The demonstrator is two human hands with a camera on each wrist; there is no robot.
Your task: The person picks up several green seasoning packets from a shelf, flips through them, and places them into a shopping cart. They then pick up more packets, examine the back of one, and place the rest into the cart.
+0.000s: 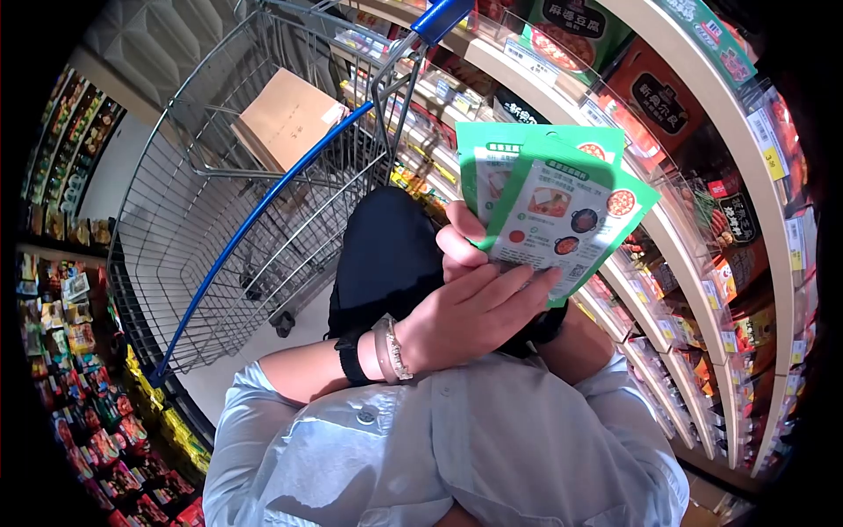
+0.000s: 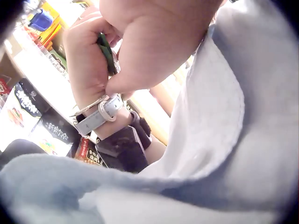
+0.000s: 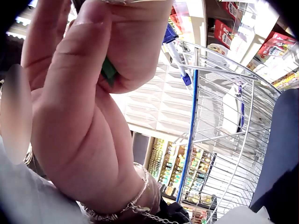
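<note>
Two overlapping green-and-white seasoning packets (image 1: 575,220), printed with cooking pictures, are fanned out in front of my chest. My right hand (image 1: 462,235) grips them from the left, its curled fingers at their edge; most of this hand is behind the packets and my other hand. My left hand (image 1: 479,307) crosses in front and holds their lower part, fingers over the printed face. Its thumb (image 3: 88,56) shows in the right wrist view, close against the right hand. A green packet edge (image 2: 106,53) peeks out between the hands in the left wrist view.
A metal shopping cart (image 1: 255,202) with a blue handle stands ahead to the left, a cardboard box (image 1: 290,119) in it. Shelves (image 1: 702,347) of packaged seasonings curve along the right. More colourful packages (image 1: 83,351) fill the left side. My knee (image 1: 386,255) is beside the cart.
</note>
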